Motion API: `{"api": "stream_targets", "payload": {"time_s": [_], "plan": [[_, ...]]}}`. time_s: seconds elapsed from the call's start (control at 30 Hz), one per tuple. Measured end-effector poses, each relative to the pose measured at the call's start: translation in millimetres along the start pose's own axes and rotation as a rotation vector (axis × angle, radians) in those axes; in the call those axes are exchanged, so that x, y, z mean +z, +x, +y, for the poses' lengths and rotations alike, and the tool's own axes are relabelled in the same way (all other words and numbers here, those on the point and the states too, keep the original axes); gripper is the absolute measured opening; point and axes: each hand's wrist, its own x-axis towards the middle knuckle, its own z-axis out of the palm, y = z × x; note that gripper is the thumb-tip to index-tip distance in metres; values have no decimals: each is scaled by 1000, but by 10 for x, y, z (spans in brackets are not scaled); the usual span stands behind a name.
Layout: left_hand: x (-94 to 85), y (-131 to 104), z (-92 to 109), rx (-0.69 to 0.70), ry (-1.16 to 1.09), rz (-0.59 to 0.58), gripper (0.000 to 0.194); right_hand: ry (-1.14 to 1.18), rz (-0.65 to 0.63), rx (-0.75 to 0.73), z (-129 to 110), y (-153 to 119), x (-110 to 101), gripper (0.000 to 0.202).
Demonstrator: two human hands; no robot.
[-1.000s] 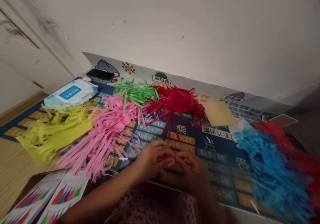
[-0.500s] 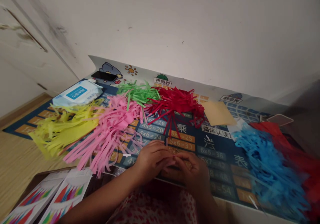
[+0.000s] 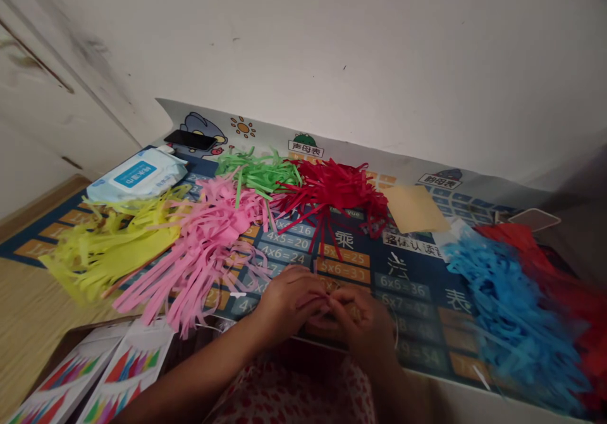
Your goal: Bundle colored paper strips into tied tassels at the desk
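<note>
My left hand (image 3: 289,301) and my right hand (image 3: 363,316) meet low over the front of the printed mat (image 3: 417,332). Both are closed, fingertips together around something small that the fingers hide; a pinkish edge shows between them. A thin pale line curves beside the right wrist, too faint to name. To the left of my left hand lies a pink paper tassel (image 3: 203,241) with its strips spread out. Beyond both hands rests a red tassel (image 3: 336,190), touching a green tassel (image 3: 260,171).
At the left are a yellow tassel (image 3: 114,241), a wet-wipes pack (image 3: 137,174) and a black phone (image 3: 190,139). On the right lie tan paper (image 3: 415,208), a blue tassel (image 3: 512,310) and red paper strips (image 3: 559,285). Packages with coloured pennants (image 3: 128,370) sit at the lower left.
The view has shifted slightly, so things at the left appear a little farther left. My hands stay together in nearly the same place, with only small finger movement.
</note>
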Motion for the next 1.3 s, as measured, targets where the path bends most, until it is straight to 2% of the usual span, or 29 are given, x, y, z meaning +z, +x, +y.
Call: {"api": "stream_targets", "payload": {"time_s": [0.13, 0.23, 0.37, 0.47, 0.57, 0.7, 0.8, 1.03, 1.3], "plan": [[-46, 8, 22, -280, 8, -142, 6, -59, -59, -51, 180, 83, -71, 15], [-162, 17, -7, -367, -136, -108, 7, -227, -78, -4, 430, 184, -161, 13], [-197, 1, -121, -557, -519, -55, 8, -526, -181, 9, 653, 282, -137, 7], [-99, -27, -177, -796, -788, 30, 18, -591, -195, 2, 634, 320, -86, 12], [-13, -21, -150, -937, -1009, 121, 27, -336, -176, 63, 456, 311, -103, 16], [-1, 41, -13, -951, -1197, 137, 29, 185, -169, 262, 98, 220, -99, 18], [-21, 61, 96, -965, -1226, 148, 30, 377, -219, 368, -82, 165, -21, 18], [-96, -44, 203, -898, -1037, 110, 31, 460, -167, 398, -117, 80, 92, 24], [-141, -162, 219, -812, -925, 23, 29, 518, -196, 424, -171, -13, 95, 32]]}}
